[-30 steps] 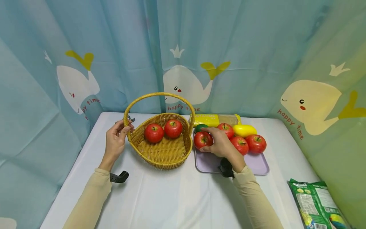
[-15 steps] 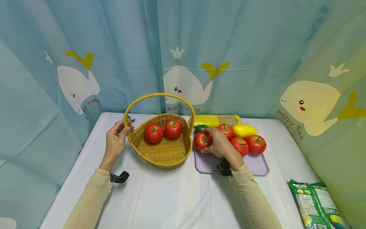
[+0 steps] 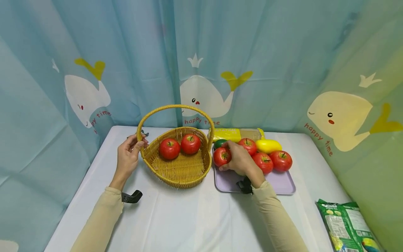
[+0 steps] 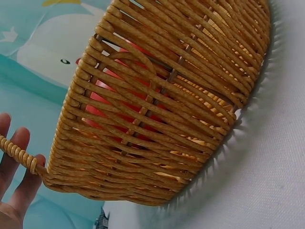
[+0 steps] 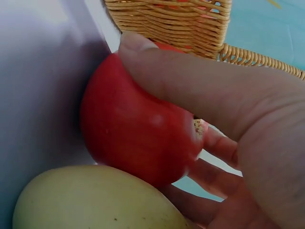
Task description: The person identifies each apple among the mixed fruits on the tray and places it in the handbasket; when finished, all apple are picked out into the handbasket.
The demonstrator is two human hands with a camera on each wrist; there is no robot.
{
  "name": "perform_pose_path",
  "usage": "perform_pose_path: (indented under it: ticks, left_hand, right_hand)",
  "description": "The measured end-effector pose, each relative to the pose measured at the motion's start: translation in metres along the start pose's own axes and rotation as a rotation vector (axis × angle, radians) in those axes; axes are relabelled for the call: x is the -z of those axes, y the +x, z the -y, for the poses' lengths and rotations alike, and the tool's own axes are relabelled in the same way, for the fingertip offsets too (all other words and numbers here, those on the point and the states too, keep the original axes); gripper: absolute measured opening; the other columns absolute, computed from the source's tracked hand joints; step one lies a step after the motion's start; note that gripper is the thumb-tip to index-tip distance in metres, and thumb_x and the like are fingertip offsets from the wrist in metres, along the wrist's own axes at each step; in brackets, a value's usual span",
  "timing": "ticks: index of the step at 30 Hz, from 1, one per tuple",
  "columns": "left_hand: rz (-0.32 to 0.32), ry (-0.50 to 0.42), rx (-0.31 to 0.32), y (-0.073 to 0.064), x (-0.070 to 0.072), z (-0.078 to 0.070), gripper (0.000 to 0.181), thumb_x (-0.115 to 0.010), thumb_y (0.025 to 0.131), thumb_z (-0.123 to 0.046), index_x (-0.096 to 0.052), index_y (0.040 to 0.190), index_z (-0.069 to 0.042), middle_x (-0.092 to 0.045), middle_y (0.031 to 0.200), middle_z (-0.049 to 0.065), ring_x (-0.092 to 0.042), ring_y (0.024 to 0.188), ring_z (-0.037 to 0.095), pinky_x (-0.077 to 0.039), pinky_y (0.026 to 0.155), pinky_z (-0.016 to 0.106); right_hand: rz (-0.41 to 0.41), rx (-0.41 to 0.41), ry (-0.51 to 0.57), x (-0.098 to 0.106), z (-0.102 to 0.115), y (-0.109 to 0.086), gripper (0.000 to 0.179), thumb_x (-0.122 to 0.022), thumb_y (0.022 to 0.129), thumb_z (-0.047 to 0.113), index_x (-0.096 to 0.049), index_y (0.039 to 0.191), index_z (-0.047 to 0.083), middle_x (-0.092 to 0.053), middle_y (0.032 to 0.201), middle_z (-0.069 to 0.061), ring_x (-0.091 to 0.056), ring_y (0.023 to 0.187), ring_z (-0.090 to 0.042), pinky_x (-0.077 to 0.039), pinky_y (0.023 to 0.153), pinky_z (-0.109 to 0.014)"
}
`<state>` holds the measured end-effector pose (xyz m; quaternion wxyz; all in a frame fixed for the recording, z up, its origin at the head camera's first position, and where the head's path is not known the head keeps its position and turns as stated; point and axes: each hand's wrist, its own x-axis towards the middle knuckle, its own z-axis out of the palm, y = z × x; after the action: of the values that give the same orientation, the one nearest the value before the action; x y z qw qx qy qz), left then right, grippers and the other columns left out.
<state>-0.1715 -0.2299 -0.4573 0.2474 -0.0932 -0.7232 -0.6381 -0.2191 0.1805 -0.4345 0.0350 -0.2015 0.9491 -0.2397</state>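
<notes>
A golden wicker basket (image 3: 179, 173) stands upright on the white-covered table, two red apples (image 3: 169, 148) inside it. My left hand (image 3: 127, 158) holds the left foot of the basket's arched handle (image 3: 176, 106); in the left wrist view its fingers show around the wrapped handle (image 4: 18, 153). To the right, my right hand (image 3: 240, 160) grips a red apple (image 3: 221, 156) at the left end of the lilac tray (image 3: 225, 182). The right wrist view shows the thumb over this apple (image 5: 133, 119), with a pale yellow-green fruit (image 5: 95, 200) beside it.
Several more red apples (image 3: 281, 161), a yellow oval fruit (image 3: 268, 146) and a dark green fruit (image 3: 219, 143) share the tray. Behind it lies a yellow packet (image 3: 226, 134). A green snack bag (image 3: 347, 224) is at the right table edge. A whale-printed curtain (image 3: 204, 92) hangs behind.
My right hand has shifted slightly left with the apple in its grip. My left hand stays on the basket handle. The head view has tipped up a little.
</notes>
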Motion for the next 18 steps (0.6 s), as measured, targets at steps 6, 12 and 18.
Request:
perform_pose_path:
  ticks: [6, 12, 18]
  left_hand:
    - [0.000, -0.003, 0.009, -0.0007, 0.0001, -0.0007, 0.024, -0.061, 0.107, -0.003, -0.065, 0.125, 0.012, -0.072, 0.101, -0.005, -0.073, 0.093, 0.006, -0.062, 0.090, 0.019]
    - [-0.004, -0.010, 0.001, -0.0010, -0.0006, -0.0006, 0.026, -0.061, 0.107, -0.003, -0.063, 0.125, 0.015, -0.072, 0.101, -0.001, -0.073, 0.093, 0.005, -0.062, 0.089, 0.018]
    - [-0.007, -0.010, -0.003, -0.0010, 0.0005, -0.0007, 0.023, -0.061, 0.106, -0.003, -0.067, 0.125, 0.010, -0.072, 0.101, -0.003, -0.073, 0.093, 0.006, -0.062, 0.088, 0.019]
  right_hand:
    - [-0.031, -0.005, 0.010, -0.0013, -0.0008, 0.0014, 0.084, -0.106, 0.063, 0.024, -0.060, 0.131, 0.004, -0.070, 0.128, -0.017, -0.065, 0.115, -0.037, -0.055, 0.106, -0.056]
    - [-0.066, 0.035, 0.037, -0.0027, -0.0024, 0.0030, 0.085, -0.108, 0.057, 0.023, -0.064, 0.127, 0.004, -0.070, 0.125, -0.017, -0.064, 0.115, -0.038, -0.054, 0.105, -0.056]
    - [-0.104, 0.036, 0.102, 0.0003, -0.0056, 0.0030, 0.085, -0.107, 0.054, 0.021, -0.064, 0.125, 0.006, -0.065, 0.124, -0.018, -0.060, 0.115, -0.038, -0.052, 0.104, -0.058]
